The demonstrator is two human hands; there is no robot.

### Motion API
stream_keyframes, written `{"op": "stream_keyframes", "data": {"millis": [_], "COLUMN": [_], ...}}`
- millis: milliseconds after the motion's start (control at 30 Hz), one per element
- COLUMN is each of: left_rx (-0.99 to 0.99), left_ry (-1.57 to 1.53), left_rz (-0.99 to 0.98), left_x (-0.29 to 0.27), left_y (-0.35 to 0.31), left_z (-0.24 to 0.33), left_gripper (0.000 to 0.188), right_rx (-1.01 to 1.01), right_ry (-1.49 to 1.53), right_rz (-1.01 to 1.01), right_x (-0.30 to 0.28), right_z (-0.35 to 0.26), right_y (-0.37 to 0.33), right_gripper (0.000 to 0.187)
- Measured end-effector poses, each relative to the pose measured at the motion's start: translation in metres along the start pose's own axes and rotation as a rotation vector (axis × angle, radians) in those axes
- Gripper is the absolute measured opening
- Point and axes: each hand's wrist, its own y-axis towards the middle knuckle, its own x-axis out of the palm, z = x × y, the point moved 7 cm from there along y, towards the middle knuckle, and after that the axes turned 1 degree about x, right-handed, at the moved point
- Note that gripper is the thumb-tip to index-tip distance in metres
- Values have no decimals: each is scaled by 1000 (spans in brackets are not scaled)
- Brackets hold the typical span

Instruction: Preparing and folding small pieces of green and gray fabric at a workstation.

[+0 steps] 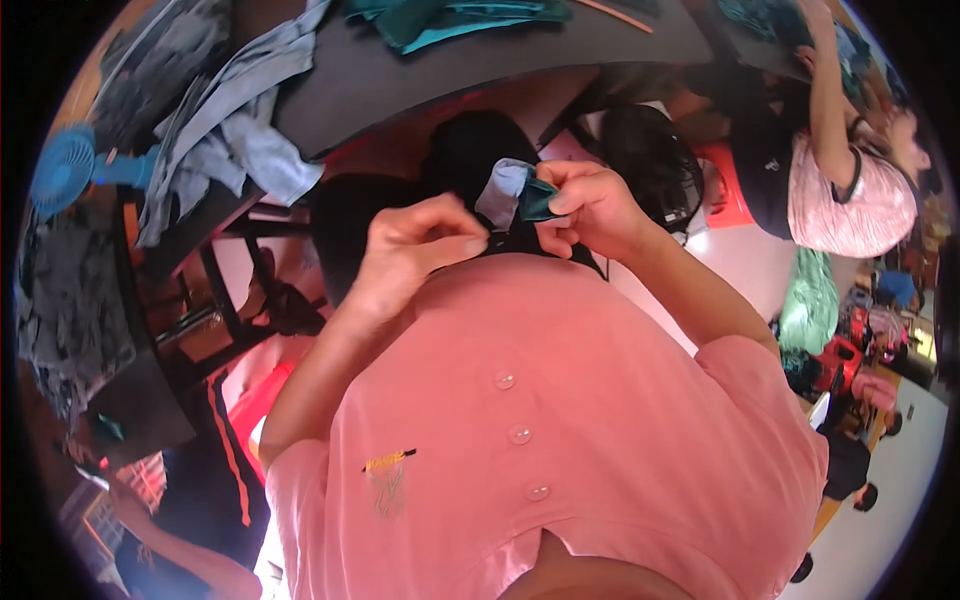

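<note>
Head view, biggest first: pink shirt (pixel 600 370) on wearer fills 6 o'clock, hiding whatever's below. Dark worktop (pixel 500 75) arcs across 12. Co-worker in pale pink top (pixel 850 200) btwn 2 & 3, arm up. Dark grey cloth pile (pixel 70 310) at 9; grey-blue garments (pixel 240 130) at 10, draped over the edge there. Black bag (pixel 650 160) btwn 1 & 2, partly covering red stool (pixel 727 190) at 2. Teal cloth (pixel 460 25) on worktop at 12, cut off by frame. Green bundle (pixel 810 300) at 3; material unclear. Blue fan (pixel 65 170) btwn 9 & 10, blurred.

R hand (pixel 595 205), approx 1 o'clock: fingers pinch teal end of small cloth piece (pixel 505 190), thumb covering part of it. Piece is at 12, just above centre, light grey-blue w/ teal, held over black clothing on the lap, its pale end free. L hand (pixel 410 250), btwn 10 & 11: fingers curled, thumb & index tips close, near the piece; can't tell if they grip anything. Thin brown stick (pixel 620 15) on worktop at 1.

Emblem (pixel 388 470) on shirt at 7: yellow letter-like marks on a strip w/ black ends, pale figure adjoining. Smallest: 3 round shiny buttons (pixel 520 434) nr 6.
</note>
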Motion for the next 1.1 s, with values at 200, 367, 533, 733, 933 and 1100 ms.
{"op": "stream_keyframes", "data": {"millis": [200, 367, 533, 733, 933, 1100], "left_rx": [62, -100, 310, 198, -24, -168], "left_ry": [-176, -284, 16, -133, -254, -323], "left_rz": [125, 179, 178, 161, 29, 67], "left_x": [10, 5, 3, 11, 19, 16], "left_y": [12, 25, 25, 29, 40, 45], "left_z": [-6, -25, -7, -7, -32, -33], "left_gripper": [23, 18, 6, 10, 20, 19], "right_rx": [-2, -33, -5, -24, 46, -500], "right_ry": [68, 159, 58, 25, -77, -710], "right_rz": [-54, -63, -61, 24, 176, 446], "right_x": [24, 27, 28, 23, 14, 20], "right_z": [15, 18, 14, 7, 0, -47], "right_y": [15, 20, 14, 4, -6, -23], "right_gripper": [14, 13, 13, 14, 16, 29]}}
